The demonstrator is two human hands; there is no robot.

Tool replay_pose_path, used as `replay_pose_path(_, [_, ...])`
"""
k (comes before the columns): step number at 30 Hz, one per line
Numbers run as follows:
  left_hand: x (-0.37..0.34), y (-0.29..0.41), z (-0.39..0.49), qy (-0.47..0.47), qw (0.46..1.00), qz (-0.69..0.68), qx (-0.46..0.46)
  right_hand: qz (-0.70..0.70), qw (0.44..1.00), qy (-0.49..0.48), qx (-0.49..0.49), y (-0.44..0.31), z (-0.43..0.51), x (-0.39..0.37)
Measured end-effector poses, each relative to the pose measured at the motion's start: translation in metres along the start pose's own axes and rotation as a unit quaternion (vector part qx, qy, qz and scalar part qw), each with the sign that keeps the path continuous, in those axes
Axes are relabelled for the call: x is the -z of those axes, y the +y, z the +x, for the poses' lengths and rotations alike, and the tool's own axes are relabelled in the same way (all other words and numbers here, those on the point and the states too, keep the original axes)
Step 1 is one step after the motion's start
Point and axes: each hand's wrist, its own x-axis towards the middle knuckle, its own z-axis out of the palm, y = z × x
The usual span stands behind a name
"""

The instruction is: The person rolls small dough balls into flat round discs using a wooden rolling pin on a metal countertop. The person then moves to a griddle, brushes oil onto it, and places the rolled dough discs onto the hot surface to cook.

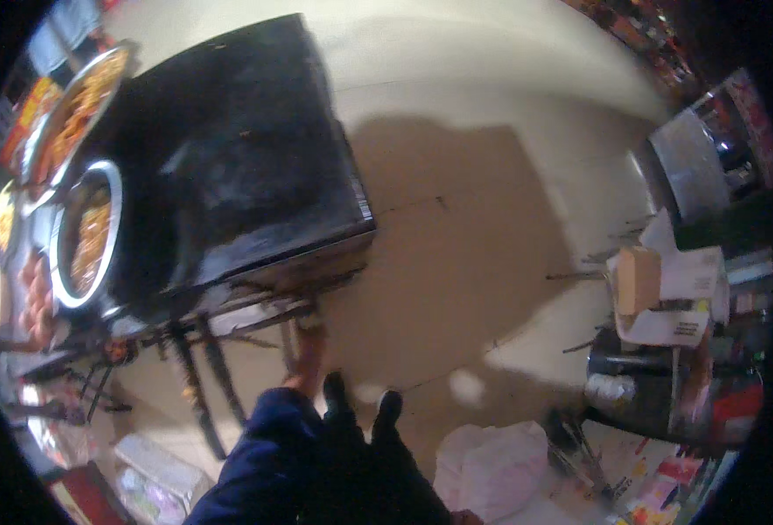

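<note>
My left hand (310,354), below a dark blue sleeve, reaches to the underside of a black-topped table (248,151) near its front corner. It is against or close to the frame under the top; blur hides the fingers. My right hand (466,517) barely shows at the bottom edge, beside a pale pinkish-white bag (491,466) on the floor; its fingers are out of sight. A metal bowl (116,216) of brownish food stands on the table's left side. Behind it is a large metal tray (32,154) heaped with orange-brown food.
Dark table legs (193,394) slant down left of my arm. An open white carton (688,272) with a brown box (639,279) sits at right, above a black cylindrical object (629,367). A long pale box (160,462) lies lower left. A person's light-blue clothing (65,36) shows upper left.
</note>
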Motion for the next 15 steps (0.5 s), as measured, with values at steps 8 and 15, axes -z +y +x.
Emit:
replay_pose_path(8, [-0.028, 0.038, 0.104, -0.141, 0.972, -0.189, 0.011, 0.071, 0.996, -0.044, -0.022, -0.051, -0.008, 0.029])
replay_pose_path(15, [-0.003, 0.003, 0.005, -0.05, 0.99, -0.123, 0.051, 0.077, 0.995, -0.056, 0.02, -0.081, -0.01, 0.039])
